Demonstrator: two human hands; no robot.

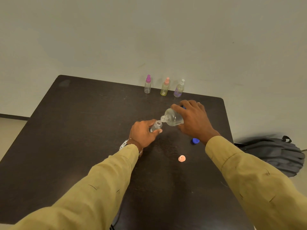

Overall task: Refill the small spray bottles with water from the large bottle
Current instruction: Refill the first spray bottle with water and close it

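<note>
My right hand (193, 121) grips the large clear bottle (172, 117), which is tipped to the left with its open neck right over a small uncapped spray bottle (156, 126). My left hand (142, 133) holds that small bottle on the dark table (83, 138). A thin stream of water runs between the two necks. A blue cap (195, 140) lies on the table under my right wrist. A peach spray cap (181, 158) lies nearer to me. Three capped small spray bottles stand at the far edge: a magenta-topped one (147, 84), a peach-topped yellow one (164, 87) and a white-topped purple one (179, 88).
A grey backpack (279, 155) lies on the floor to the right of the table. A pale wall rises right behind the table's far edge. On my left wrist I wear a metal watch (123, 144).
</note>
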